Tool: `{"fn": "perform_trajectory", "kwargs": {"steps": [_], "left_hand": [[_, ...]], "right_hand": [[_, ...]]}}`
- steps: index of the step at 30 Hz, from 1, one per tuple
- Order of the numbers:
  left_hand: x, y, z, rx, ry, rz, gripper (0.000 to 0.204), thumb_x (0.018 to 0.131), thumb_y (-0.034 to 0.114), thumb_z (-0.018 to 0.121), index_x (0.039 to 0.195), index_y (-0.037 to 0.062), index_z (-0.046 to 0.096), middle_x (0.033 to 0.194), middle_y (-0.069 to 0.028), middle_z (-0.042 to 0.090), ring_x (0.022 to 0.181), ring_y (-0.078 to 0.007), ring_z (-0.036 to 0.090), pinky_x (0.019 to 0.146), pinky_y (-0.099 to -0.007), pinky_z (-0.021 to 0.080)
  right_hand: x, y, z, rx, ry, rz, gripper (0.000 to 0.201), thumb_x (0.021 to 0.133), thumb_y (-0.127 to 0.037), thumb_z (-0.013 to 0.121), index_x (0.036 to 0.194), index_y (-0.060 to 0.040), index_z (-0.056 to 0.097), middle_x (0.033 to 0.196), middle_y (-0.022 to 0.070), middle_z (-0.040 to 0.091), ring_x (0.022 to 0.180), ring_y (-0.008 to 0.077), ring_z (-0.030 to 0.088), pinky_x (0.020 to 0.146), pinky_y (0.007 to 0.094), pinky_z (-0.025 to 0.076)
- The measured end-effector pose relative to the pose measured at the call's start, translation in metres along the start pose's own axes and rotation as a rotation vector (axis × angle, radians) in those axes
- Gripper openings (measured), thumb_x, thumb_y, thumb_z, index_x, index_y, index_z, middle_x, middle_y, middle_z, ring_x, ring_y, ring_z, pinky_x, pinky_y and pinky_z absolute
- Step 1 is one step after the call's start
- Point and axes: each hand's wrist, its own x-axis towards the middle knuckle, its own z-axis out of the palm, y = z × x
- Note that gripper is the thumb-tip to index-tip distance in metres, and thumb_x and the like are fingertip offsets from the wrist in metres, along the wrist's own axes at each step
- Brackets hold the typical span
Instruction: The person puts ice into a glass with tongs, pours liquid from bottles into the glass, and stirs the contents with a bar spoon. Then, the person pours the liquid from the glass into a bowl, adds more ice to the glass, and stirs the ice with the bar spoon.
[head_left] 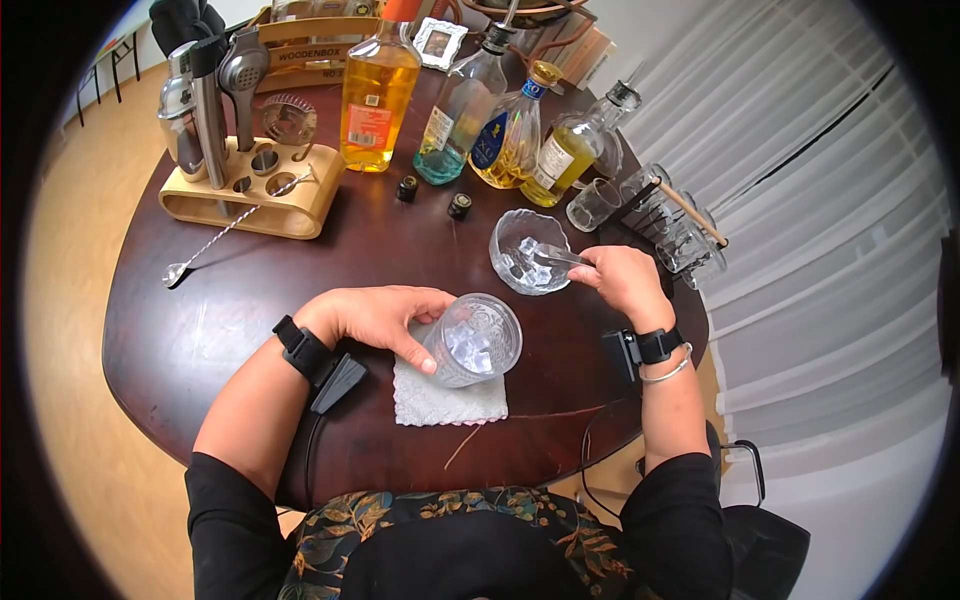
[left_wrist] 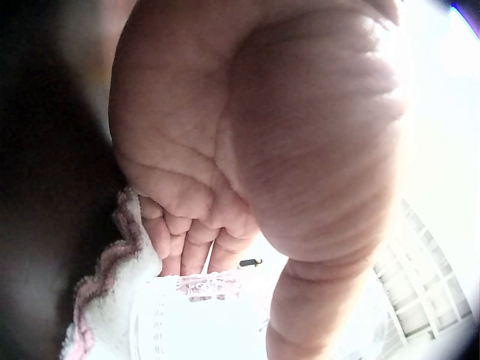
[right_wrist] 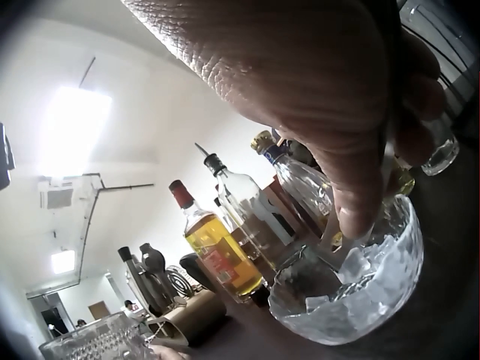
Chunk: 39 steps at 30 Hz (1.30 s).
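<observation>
In the head view, my left hand holds a clear patterned glass from its left side, thumb in front and fingers behind. Ice cubes show inside the glass, which stands over a white lace-edged cloth. To the right, my right hand pinches the handle of a clear utensil, its far end among ice cubes in a clear glass bowl. The right wrist view shows the thumb over the rim of the bowl. Overexposure washes out the glass in the left wrist view.
Several bottles, including an amber one, stand behind the bowl. Drinking glasses sit in a rack at right. A wooden bar-tool stand is at back left, with a twisted bar spoon leaning on it. Two black caps lie nearby.
</observation>
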Motion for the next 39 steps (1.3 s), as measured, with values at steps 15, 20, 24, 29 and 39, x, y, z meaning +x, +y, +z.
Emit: {"fn": "perform_trajectory", "kwargs": {"steps": [15, 20, 24, 29, 39], "left_hand": [[-0.001, 0.002, 0.000, 0.025, -0.014, -0.002, 0.082, 0.068, 0.025, 0.085, 0.137, 0.0046, 0.045, 0.130, -0.0064, 0.057, 0.125, -0.0181, 0.046, 0.110, -0.0360, 0.028], [-0.001, 0.005, 0.001, 0.041, -0.013, -0.006, 0.084, 0.068, 0.029, 0.086, 0.136, 0.0028, 0.044, 0.130, -0.0075, 0.056, 0.124, -0.0180, 0.046, 0.110, -0.0356, 0.028], [-0.002, 0.003, 0.003, 0.050, 0.017, -0.001, 0.083, 0.070, 0.028, 0.085, 0.137, 0.0017, 0.044, 0.130, -0.0081, 0.056, 0.125, -0.0184, 0.045, 0.110, -0.0359, 0.027], [-0.008, 0.000, 0.006, -0.004, 0.061, 0.020, 0.080, 0.074, 0.022, 0.081, 0.139, 0.0019, 0.040, 0.135, -0.0087, 0.052, 0.128, -0.0193, 0.043, 0.111, -0.0368, 0.026], [-0.053, 0.016, 0.007, -0.047, 0.468, -0.019, 0.072, 0.084, 0.026, 0.073, 0.141, 0.0004, 0.036, 0.138, -0.0126, 0.048, 0.128, -0.0228, 0.045, 0.109, -0.0376, 0.032]], "right_hand": [[-0.013, 0.005, -0.008, 0.121, 0.027, 0.019, 0.030, 0.083, -0.040, 0.067, 0.097, -0.0143, 0.072, 0.075, 0.0100, 0.066, 0.075, 0.0279, 0.064, 0.067, 0.0387, 0.048], [-0.039, -0.007, -0.035, 0.763, -0.133, 0.045, 0.023, 0.085, -0.020, 0.069, 0.101, -0.0038, 0.070, 0.073, 0.0050, 0.066, 0.064, 0.0100, 0.057, 0.061, 0.0253, 0.046], [-0.065, -0.033, -0.047, 0.755, -0.078, -0.197, 0.026, 0.083, -0.019, 0.071, 0.106, -0.0069, 0.069, 0.086, 0.0072, 0.071, 0.071, 0.0112, 0.064, 0.067, 0.0238, 0.049], [-0.072, -0.052, -0.033, 0.390, -0.066, -0.313, 0.040, 0.080, -0.046, 0.068, 0.103, -0.0126, 0.068, 0.076, 0.0097, 0.066, 0.073, 0.0300, 0.064, 0.063, 0.0364, 0.047], [-0.043, 0.006, 0.004, 0.308, 0.071, 0.051, 0.047, 0.077, -0.041, 0.074, 0.105, -0.0057, 0.061, 0.093, 0.0120, 0.068, 0.090, 0.0310, 0.064, 0.077, 0.0401, 0.049]]}}
